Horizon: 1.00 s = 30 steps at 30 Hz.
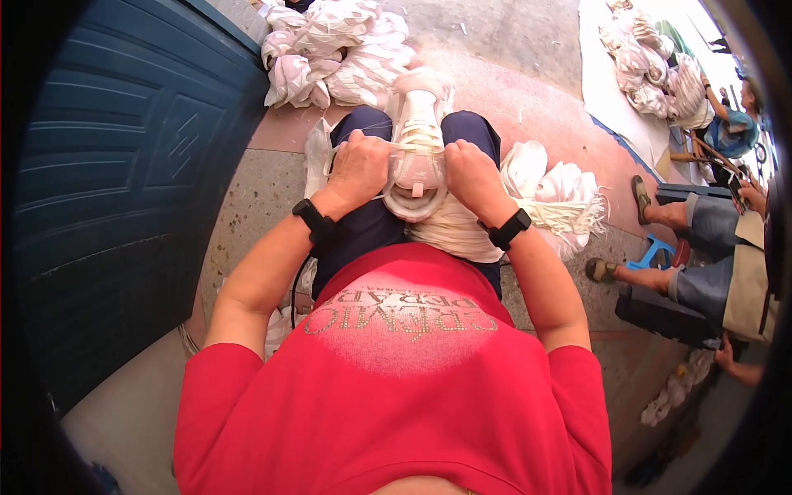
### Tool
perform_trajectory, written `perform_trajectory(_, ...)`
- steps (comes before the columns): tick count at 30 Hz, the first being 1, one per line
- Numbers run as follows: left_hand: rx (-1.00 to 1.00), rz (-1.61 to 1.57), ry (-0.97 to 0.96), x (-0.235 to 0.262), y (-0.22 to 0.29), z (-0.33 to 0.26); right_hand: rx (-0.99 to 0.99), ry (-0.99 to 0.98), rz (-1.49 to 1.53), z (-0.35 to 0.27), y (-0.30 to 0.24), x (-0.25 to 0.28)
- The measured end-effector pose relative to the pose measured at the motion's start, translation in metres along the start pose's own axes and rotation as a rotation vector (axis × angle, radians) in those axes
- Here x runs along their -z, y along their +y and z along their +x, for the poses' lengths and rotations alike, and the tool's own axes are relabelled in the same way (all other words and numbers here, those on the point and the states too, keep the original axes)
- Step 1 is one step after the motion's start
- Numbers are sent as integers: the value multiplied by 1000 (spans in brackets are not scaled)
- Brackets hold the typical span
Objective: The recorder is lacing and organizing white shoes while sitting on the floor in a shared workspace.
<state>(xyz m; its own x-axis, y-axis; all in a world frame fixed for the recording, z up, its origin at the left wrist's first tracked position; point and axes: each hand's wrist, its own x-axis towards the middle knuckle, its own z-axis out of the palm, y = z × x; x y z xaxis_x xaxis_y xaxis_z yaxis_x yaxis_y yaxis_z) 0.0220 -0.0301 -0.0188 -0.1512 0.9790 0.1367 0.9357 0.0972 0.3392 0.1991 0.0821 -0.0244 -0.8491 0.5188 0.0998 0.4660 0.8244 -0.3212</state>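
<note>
Two bare hands work on one pale shoe [417,136] in the head view. The shoe lies on the person's lap, between the knees of dark blue trousers [474,136], heel end nearest the body and toe pointing away.

Left hand [359,169]: closed in a fist against the left side of the shoe, gripping a pale lace [417,147] that runs across the shoe's upper. A black wristband [312,219] sits on this wrist.

Right hand [469,173]: closed in a fist against the right side of the shoe, holding the other end of the same lace. The lace is stretched taut between the two fists. A black wristband [510,228] sits on this wrist as well.

Under the shoe, a pale cloth [458,235] covers the lap. The person wears a red shirt [396,396].

Surroundings:
- A pile of white shoe parts [334,49] lies on the floor beyond the knees.
- A bundle of white pieces [561,194] rests just beside the right knee.
- A dark blue panelled door [132,181] stands at the left.
- A second heap of white pieces [652,70] lies at the upper right on a light sheet.
- Other people sit at the right edge; one sandalled foot [642,198] rests on the floor near a blue stool [652,252].
</note>
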Motion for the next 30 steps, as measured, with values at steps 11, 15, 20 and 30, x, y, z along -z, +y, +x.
perform_trajectory(11, -91, 149, -18, 0, 14, 10, 9, 58, -112, -2, -4, -3)
perform_trajectory(15, 47, 64, 84, 4, 17, 5, -87, 248, -67, -8, -11, 6)
perform_trajectory(20, 26, 169, 74, 9, 34, -4, -125, 146, -116, -13, -20, 13)
perform_trajectory(30, 58, -132, 74, 16, 17, 22, -219, 164, 324, -16, -7, -7)
